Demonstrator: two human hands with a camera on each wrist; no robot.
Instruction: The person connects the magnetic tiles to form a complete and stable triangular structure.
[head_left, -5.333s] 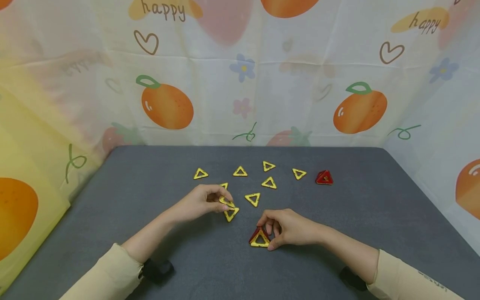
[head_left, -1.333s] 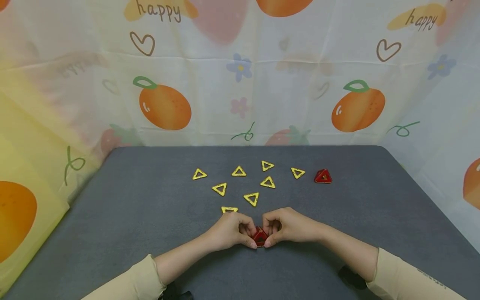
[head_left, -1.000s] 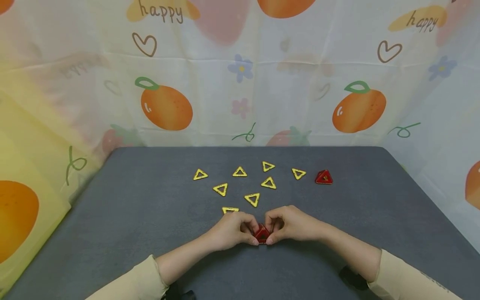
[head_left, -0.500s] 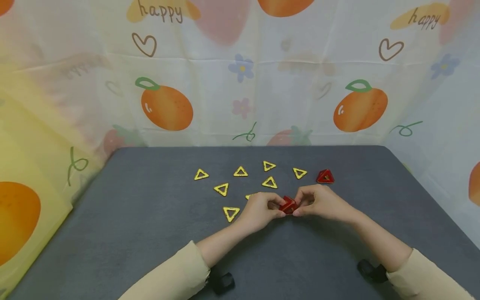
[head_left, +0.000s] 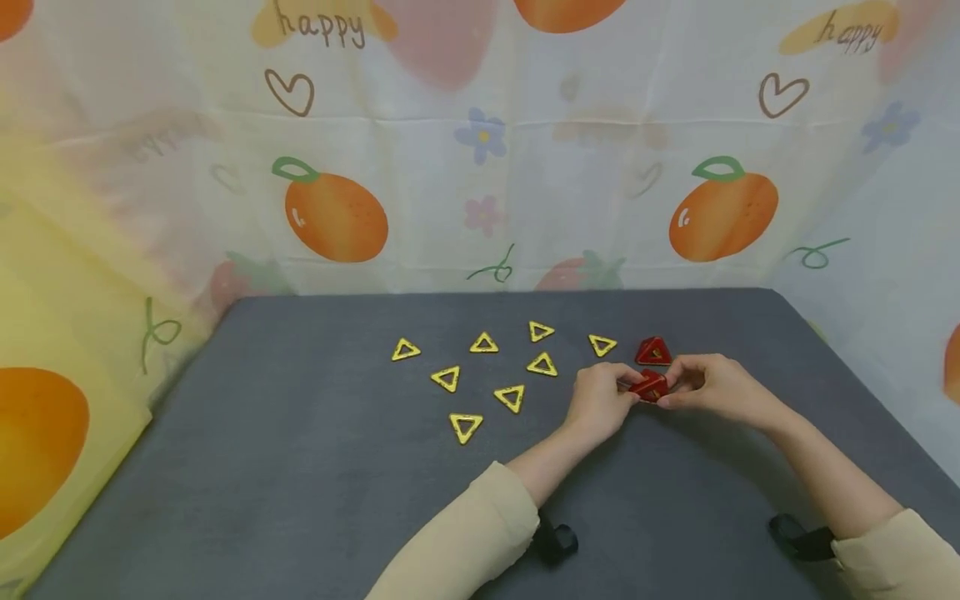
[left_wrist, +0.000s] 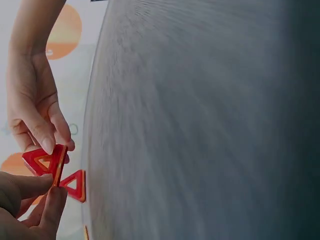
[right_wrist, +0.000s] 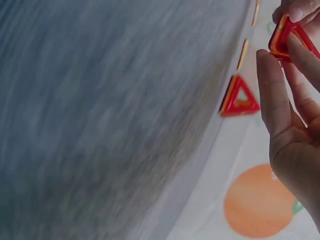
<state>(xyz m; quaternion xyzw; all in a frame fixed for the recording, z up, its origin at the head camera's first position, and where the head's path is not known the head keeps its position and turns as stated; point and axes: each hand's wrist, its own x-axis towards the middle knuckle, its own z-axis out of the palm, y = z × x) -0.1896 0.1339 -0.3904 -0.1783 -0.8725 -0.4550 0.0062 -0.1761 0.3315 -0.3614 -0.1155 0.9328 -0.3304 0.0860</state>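
Both hands pinch a small red pyramid of triangular tiles [head_left: 649,386], lifted over the right part of the table. My left hand [head_left: 600,400] has its fingertips on the left side of it, and my right hand [head_left: 716,385] grips the right side. In the left wrist view the held pyramid [left_wrist: 42,161] sits between the thumbs and fingers of the two hands, seen with an open triangular centre. Just behind it stands a second red pyramid [head_left: 653,351], which the right wrist view also has as a red pyramid [right_wrist: 241,97]; the two appear apart.
Several yellow triangular tiles lie flat and scattered left of the hands, among them a near one [head_left: 466,427] and one by the standing pyramid [head_left: 602,345]. The dark grey table [head_left: 300,467] ends at a fruit-print curtain [head_left: 525,208].
From about one second ago, both hands have carried the red pyramid from the table's near middle rightward and back, close to the other red pyramid. Earlier the left hand held yellow tiles.
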